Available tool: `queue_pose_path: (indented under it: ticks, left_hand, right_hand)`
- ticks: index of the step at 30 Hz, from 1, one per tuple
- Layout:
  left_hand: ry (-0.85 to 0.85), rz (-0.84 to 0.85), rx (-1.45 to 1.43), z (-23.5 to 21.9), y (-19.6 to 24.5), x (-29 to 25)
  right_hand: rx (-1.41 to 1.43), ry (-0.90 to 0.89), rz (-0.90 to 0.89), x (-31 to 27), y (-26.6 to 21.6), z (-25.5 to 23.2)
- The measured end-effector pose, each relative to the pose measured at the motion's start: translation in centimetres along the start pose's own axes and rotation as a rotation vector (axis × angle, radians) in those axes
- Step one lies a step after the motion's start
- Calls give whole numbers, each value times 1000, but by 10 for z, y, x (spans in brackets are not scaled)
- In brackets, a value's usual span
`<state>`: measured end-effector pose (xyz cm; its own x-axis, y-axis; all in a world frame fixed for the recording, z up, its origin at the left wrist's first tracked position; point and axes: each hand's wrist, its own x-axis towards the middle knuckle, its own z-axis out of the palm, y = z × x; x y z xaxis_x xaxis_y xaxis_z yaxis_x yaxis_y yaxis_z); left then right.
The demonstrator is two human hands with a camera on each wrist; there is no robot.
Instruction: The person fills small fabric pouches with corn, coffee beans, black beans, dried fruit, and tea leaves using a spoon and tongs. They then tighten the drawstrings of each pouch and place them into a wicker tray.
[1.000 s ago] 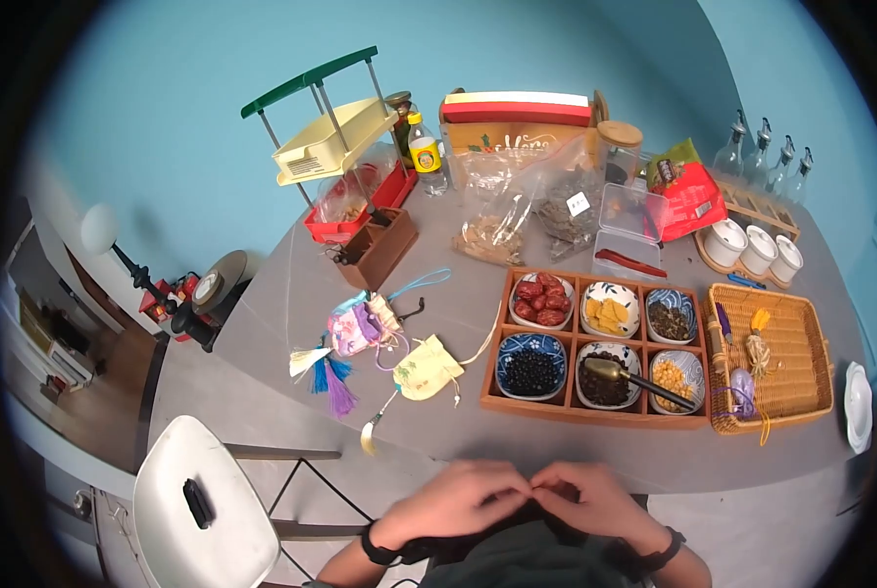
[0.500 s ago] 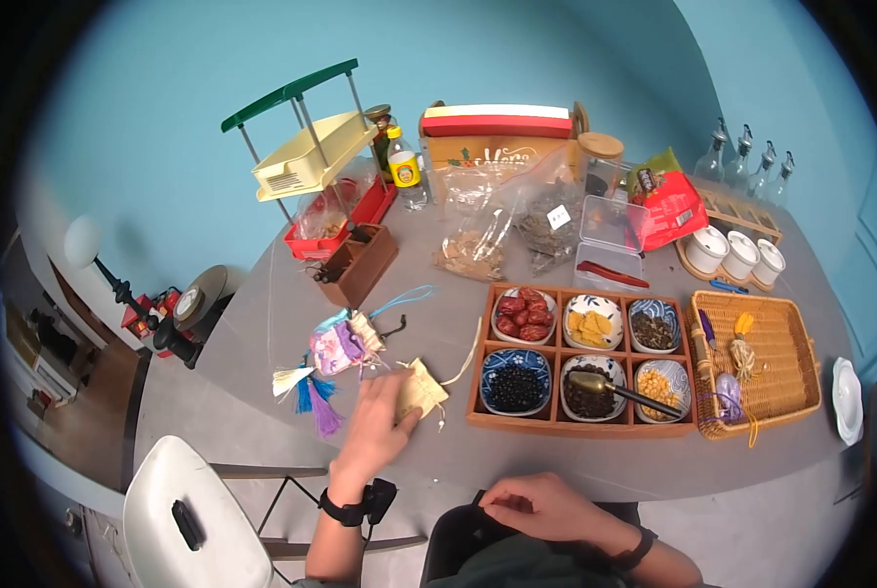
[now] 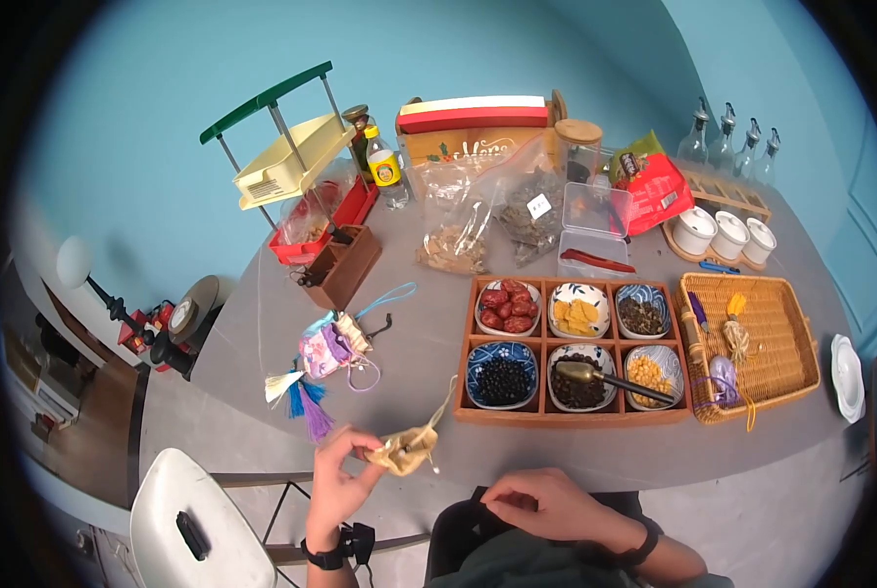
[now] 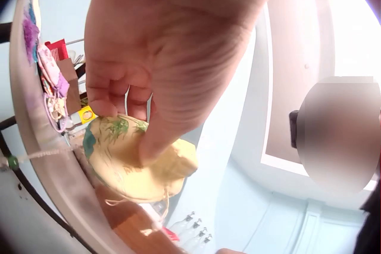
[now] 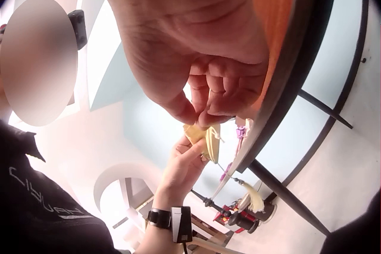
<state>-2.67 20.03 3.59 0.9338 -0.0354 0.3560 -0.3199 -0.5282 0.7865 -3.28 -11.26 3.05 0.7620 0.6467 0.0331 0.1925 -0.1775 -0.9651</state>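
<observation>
Blue wall [image 3: 409, 59] fills 12 o'clock behind the grey table [image 3: 409, 338], where a divided wooden tray [image 3: 576, 419] of small bowls sits around 4 o'clock. Near the table's 6 o'clock edge, the left hand [image 3: 338, 480] pinches a yellow cloth pouch [image 3: 406, 451] between thumb and fingers, while the right hand [image 3: 546, 508] lies loosely curled and apart, seemingly holding nothing. I'd judge the step in hand to be picking up and steadying the pouch; the next move calls for a gentle hold that keeps its soft mouth uncrushed.
</observation>
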Motion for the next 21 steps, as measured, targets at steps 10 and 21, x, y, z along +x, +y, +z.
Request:
queue_pose_path:
  ticks: [10,21]
  left_hand:
    - [-382,154,-351,28,61,-8]
    - [-650,-108,-722,88,48,-25]
  right_hand:
    - [-32,336,-257,-17,-52,-7]
    - [-122,307,-118,-40,-38,-33]
